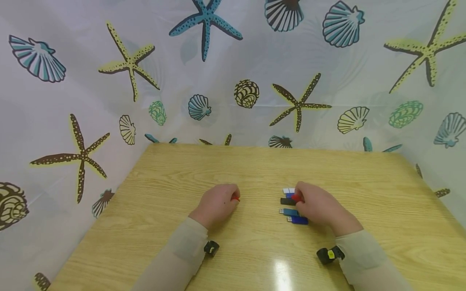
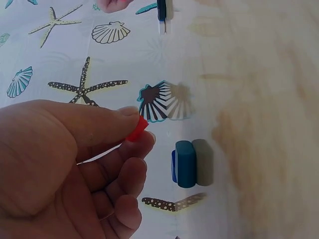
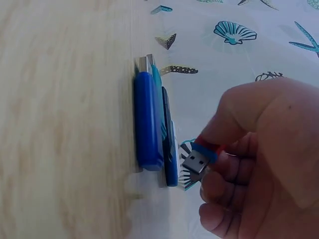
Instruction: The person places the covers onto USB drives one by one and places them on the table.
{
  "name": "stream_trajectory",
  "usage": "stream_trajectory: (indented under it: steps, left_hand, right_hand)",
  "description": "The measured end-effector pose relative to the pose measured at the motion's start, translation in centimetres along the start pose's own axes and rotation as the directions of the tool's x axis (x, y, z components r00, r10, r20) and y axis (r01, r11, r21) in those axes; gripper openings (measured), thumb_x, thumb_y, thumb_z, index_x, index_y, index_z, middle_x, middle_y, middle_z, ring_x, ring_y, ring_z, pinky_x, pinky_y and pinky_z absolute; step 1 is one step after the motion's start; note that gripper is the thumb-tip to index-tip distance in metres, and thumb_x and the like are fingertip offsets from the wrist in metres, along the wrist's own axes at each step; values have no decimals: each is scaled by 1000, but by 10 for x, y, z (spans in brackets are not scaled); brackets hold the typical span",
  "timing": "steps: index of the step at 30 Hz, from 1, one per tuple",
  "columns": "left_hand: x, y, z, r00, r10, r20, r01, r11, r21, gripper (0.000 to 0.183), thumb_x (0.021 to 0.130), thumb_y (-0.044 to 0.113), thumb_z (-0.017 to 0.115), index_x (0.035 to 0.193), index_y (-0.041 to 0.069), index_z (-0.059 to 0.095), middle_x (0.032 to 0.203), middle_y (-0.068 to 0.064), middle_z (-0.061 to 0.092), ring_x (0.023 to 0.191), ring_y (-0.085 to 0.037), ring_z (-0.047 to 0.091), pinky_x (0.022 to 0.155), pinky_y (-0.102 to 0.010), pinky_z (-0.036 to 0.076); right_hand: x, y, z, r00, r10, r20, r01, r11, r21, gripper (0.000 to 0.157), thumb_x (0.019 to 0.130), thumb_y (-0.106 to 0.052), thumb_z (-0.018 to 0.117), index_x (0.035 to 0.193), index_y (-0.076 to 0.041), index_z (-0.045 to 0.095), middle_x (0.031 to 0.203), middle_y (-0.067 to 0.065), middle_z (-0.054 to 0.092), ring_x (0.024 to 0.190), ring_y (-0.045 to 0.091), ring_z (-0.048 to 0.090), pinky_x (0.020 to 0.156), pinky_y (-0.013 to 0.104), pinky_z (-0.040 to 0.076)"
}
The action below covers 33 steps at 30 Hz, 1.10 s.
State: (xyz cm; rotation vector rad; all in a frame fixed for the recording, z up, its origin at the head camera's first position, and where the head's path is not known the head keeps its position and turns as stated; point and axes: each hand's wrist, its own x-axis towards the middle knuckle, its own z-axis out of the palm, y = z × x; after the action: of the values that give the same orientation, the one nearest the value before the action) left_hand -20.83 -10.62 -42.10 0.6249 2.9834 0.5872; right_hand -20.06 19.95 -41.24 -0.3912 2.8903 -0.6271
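My left hand [image 1: 217, 203] pinches a small red cap-like piece [image 2: 137, 129] between thumb and forefinger, above the table left of the flash drives. In my right hand [image 1: 317, 203], thumb and forefinger pinch a red USB flash drive [image 3: 196, 160] with its bare metal plug showing. Beside that hand several flash drives lie in a loose column: a white one [image 1: 289, 190], a black one [image 1: 287, 201], a teal one [image 1: 289, 212] and a dark blue one [image 1: 299, 220]. Another blue one shows partly behind the black drive. The right fingers hide parts of some drives.
A light wood table [image 1: 164, 169] carries everything. Behind and at its sides hangs a white curtain [image 1: 225, 85] printed with starfish and shells. Black wrist cameras are strapped at both sleeves, and a bright reflection lies on the near tabletop.
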Motion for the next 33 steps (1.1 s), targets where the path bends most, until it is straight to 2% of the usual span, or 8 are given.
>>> stream_trajectory:
  steps: [4,9,13,18,23,28,33]
  left_hand:
    - [0,0,0,1000,5,-4,-5,1000,-5,3,96,16,68,98,18,66,89,7,63,78,-12,56,73,-32,49]
    - [0,1,-2,1000,17,-8,-17,1000,-13,3,97,16,65,99,18,66,88,8,62,77,-12,56,72,-32,49]
    - [0,2,-3,999,24,-22,-25,998,-55,4,98,17,65,99,20,65,90,9,62,80,-12,56,75,-32,49]
    - [-1,5,-4,1000,23,-21,-26,990,-142,6,99,19,67,99,24,63,94,11,61,84,-12,57,78,-32,49]
    - [-1,9,-5,999,40,-16,-42,976,-212,3,99,24,66,99,22,64,92,12,60,82,-11,57,75,-31,49]
    - [-2,13,-5,998,53,23,-43,951,-307,6,100,27,66,99,21,65,90,11,62,81,-13,57,71,-32,49]
    - [-2,18,-3,998,51,47,-33,941,-336,5,99,25,69,97,26,64,88,10,62,80,-13,56,68,-31,49]
  right_hand:
    - [0,-2,-2,1000,14,-27,-13,999,35,25,91,-11,61,115,-9,54,89,6,58,72,21,54,61,35,44]
    - [2,-3,-2,999,-8,-46,9,999,35,35,92,-12,59,127,-9,57,105,7,63,82,23,56,71,38,50]
    - [3,-3,-1,998,-35,-56,37,999,24,30,93,-11,60,123,-9,60,105,6,63,83,22,56,75,41,51]
    - [2,-4,0,996,-72,-56,76,995,62,20,96,-15,62,115,-10,60,94,3,62,77,20,55,70,36,48]
    - [2,-6,2,992,-100,-72,107,989,100,14,99,-20,65,109,-13,60,91,1,61,76,19,55,68,36,47]
    - [1,-10,4,987,-135,-91,148,976,162,12,99,-23,68,105,-18,60,88,0,60,73,19,53,66,36,46]
    - [-1,-16,4,977,-183,-111,204,952,227,8,100,-21,66,106,-21,61,87,-3,61,71,17,53,65,35,46]
